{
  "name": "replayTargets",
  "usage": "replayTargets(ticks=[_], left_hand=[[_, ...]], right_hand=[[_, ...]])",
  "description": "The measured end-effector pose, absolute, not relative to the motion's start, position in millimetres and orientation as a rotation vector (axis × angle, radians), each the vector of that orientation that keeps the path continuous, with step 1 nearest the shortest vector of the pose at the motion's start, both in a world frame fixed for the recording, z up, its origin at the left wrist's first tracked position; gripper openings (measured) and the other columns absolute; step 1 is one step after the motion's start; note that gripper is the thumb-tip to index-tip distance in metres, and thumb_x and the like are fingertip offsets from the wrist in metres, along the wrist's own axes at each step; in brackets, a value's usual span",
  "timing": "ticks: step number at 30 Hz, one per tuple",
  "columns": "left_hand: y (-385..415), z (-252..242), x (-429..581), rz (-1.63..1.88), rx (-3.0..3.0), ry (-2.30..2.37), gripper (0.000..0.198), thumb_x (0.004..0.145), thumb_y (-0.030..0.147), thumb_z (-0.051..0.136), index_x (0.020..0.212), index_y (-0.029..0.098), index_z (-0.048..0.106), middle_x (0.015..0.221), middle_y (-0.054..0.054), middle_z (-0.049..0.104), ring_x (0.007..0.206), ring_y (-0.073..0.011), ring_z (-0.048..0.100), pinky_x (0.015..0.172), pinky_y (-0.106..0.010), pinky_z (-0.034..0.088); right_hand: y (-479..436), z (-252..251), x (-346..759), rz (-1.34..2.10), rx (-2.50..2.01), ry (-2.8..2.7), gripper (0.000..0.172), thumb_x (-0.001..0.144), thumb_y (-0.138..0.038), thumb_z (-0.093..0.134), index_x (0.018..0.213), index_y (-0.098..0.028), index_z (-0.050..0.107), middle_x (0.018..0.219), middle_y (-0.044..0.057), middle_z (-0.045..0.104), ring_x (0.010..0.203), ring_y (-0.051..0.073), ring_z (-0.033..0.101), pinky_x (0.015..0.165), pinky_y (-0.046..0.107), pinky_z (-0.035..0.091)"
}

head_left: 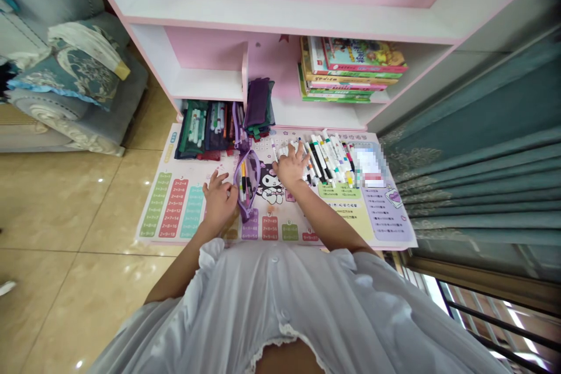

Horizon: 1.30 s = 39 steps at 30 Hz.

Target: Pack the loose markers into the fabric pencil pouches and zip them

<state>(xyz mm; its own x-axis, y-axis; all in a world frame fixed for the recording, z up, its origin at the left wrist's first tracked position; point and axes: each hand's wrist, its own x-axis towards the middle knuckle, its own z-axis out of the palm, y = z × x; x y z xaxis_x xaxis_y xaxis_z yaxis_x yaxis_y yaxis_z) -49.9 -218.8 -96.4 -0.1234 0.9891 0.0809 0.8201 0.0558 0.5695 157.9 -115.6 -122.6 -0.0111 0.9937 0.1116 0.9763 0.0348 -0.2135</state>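
A purple-edged zip pouch (248, 210) lies unzipped on the desk mat, with several pens and markers (245, 178) showing inside. At its left edge is my left hand (220, 198), thumb and forefinger pinched together on the rim, other fingers stretched out. My right hand (291, 168) rests with fingers spread over the left end of a wide row of loose markers (326, 158), mostly white-barrelled with coloured caps. Whether any marker is gripped under that palm is hidden. Between the hands, a black-and-white cartoon figure (270, 184) is printed on the mat.
Dark mesh pouches (193, 131) filled with markers stand at the desk's back left, beside stacked purple and green pouches (259, 105). A pile of books (350, 64) sits on the pink-and-white shelf (284, 20). A blurred-out pale item (370, 166) lies right, near the curtain (473, 146).
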Motion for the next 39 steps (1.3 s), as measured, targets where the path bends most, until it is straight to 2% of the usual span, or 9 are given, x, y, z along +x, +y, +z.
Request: replayTargets(ticks=[4, 10, 14, 19, 29, 33, 39], left_hand=[[-218.7, -94.8, -49.0, 0.7, 1.821, 2.005, 0.03, 0.087, 0.03, 0.044, 0.065, 0.02, 0.062, 0.131, -0.01, 0.061, 0.141, -0.0312, 0.035, 0.111, -0.063, 0.025], [-217.8, -92.8, -48.7, 0.672, 1.822, 2.015, 0.028, 0.087, 0.029, 0.045, 0.066, 0.02, 0.06, 0.132, -0.01, 0.061, 0.141, -0.0304, 0.036, 0.11, -0.063, 0.027], [-217.6, -94.0, -49.3, 0.668, 1.827, 2.022, 0.027, 0.087, 0.029, 0.045, 0.067, 0.02, 0.061, 0.132, -0.011, 0.061, 0.141, -0.031, 0.036, 0.11, -0.064, 0.027], [-218.0, -94.4, -49.3, 0.688, 1.833, 2.02, 0.027, 0.086, 0.029, 0.044, 0.067, 0.02, 0.062, 0.131, -0.011, 0.062, 0.141, -0.0318, 0.035, 0.11, -0.064, 0.027], [-218.9, -96.5, -50.3, 0.709, 1.834, 2.011, 0.025, 0.085, 0.027, 0.046, 0.066, 0.02, 0.061, 0.131, -0.009, 0.062, 0.141, -0.0306, 0.036, 0.111, -0.063, 0.026], [-218.3, -94.7, -49.0, 0.705, 1.817, 2.006, 0.026, 0.085, 0.027, 0.046, 0.065, 0.02, 0.06, 0.13, -0.01, 0.062, 0.141, -0.0312, 0.036, 0.11, -0.063, 0.026], [-218.7, -94.1, -49.2, 0.702, 1.815, 2.005, 0.028, 0.087, 0.029, 0.045, 0.066, 0.02, 0.061, 0.131, -0.011, 0.062, 0.141, -0.0302, 0.035, 0.111, -0.062, 0.027]], right_hand=[[-122.7, -119.3, 155.4, 0.177, -1.976, -2.064, 0.024, 0.081, -0.026, 0.056, 0.086, -0.011, 0.075, 0.148, 0.018, 0.042, 0.146, 0.043, 0.013, 0.109, 0.072, 0.015], [-154.9, -94.8, 142.7, 0.342, -1.783, -1.93, 0.018, 0.074, -0.027, 0.062, 0.06, -0.017, 0.068, 0.143, 0.01, 0.051, 0.145, 0.038, 0.02, 0.11, 0.063, 0.023], [-176.9, -79.7, 129.0, 0.454, -1.657, -2.013, 0.019, 0.071, -0.026, 0.063, 0.055, -0.017, 0.065, 0.143, 0.009, 0.051, 0.145, 0.038, 0.02, 0.11, 0.061, 0.023], [-181.9, -80.4, 112.1, 0.442, -1.612, -2.142, 0.019, 0.073, -0.028, 0.064, 0.058, -0.017, 0.068, 0.147, 0.012, 0.047, 0.146, 0.04, 0.018, 0.11, 0.061, 0.021], [-172.2, -87.9, 94.2, 0.415, -1.67, -2.288, 0.021, 0.08, -0.034, 0.064, 0.083, -0.016, 0.075, 0.151, 0.015, 0.039, 0.147, 0.042, 0.011, 0.11, 0.068, 0.015], [-172.4, -90.8, 93.8, 0.407, -1.658, -2.309, 0.023, 0.08, -0.037, 0.066, 0.08, -0.016, 0.074, 0.15, 0.016, 0.041, 0.146, 0.042, 0.013, 0.109, 0.069, 0.016], [-166.4, -100.5, 118.9, 0.295, -1.686, -2.106, 0.034, 0.09, -0.045, 0.054, 0.078, -0.019, 0.073, 0.146, 0.01, 0.046, 0.146, 0.037, 0.016, 0.112, 0.061, 0.022]])
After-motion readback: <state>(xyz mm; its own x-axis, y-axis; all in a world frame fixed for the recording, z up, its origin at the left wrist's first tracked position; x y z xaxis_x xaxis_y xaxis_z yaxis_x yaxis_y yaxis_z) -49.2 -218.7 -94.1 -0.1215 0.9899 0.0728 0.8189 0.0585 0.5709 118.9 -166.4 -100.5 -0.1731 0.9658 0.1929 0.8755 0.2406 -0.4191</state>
